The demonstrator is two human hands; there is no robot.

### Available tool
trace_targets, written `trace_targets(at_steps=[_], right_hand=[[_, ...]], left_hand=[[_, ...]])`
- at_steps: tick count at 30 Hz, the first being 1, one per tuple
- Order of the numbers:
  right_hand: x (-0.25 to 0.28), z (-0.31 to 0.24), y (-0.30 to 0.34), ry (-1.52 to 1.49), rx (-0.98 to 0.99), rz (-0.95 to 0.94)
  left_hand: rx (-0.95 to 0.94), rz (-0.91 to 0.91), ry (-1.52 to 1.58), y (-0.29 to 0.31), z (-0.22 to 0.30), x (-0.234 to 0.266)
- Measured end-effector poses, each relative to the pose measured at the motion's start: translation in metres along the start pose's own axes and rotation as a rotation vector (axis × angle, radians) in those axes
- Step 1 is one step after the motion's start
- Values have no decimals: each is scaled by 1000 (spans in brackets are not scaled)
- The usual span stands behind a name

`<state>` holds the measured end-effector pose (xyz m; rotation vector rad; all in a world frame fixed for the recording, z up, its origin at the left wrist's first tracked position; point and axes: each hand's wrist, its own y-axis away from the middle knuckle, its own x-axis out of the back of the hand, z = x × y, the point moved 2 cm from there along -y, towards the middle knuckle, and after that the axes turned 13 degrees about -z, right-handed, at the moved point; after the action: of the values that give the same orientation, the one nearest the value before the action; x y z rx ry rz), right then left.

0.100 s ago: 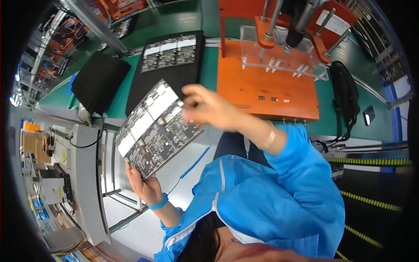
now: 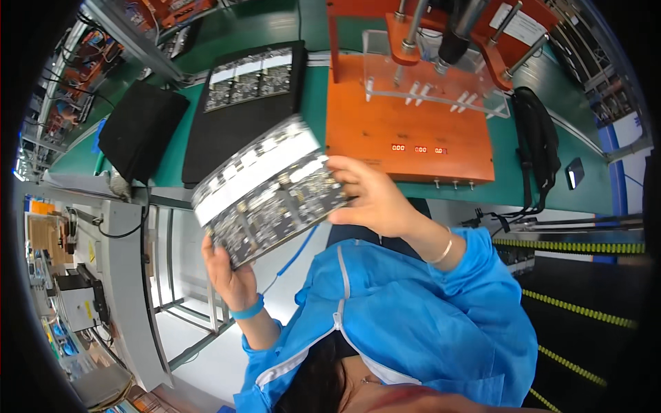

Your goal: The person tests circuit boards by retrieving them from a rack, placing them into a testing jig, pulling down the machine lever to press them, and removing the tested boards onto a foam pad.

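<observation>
A dark circuit board panel (image 2: 275, 199) with white strips along it is held up, tilted, in front of my body, slightly blurred. My left hand (image 2: 231, 275), with a blue band at the wrist, grips its lower left corner. At its right edge my right hand (image 2: 375, 196) has the fingers and thumb closed on the board. Behind it a second circuit board panel (image 2: 249, 77) rests on a flat black pad (image 2: 237, 131) on the green bench.
An orange press machine (image 2: 410, 134) with red digit displays stands right of the pad, a clear plastic plate (image 2: 434, 86) under its rods. A folded black pad (image 2: 141, 127) sits at the left. Black straps (image 2: 537, 151) and a phone (image 2: 574, 173) lie at the right.
My right hand has moved from above the board onto its right edge. The board has turned clockwise, its long side lying flatter. The view has shifted a little.
</observation>
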<state>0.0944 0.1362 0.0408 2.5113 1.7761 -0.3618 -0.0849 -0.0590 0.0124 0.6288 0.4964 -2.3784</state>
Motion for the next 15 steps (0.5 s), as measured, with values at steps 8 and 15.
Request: trace_targets(at_steps=[8,15], right_hand=[[87,0,99,92,116,526],[163,-23,119,516,15,707]], left_hand=[[343,-571,-297,-59,-76,-88],[201,-661,-944,-113,-118,-145]])
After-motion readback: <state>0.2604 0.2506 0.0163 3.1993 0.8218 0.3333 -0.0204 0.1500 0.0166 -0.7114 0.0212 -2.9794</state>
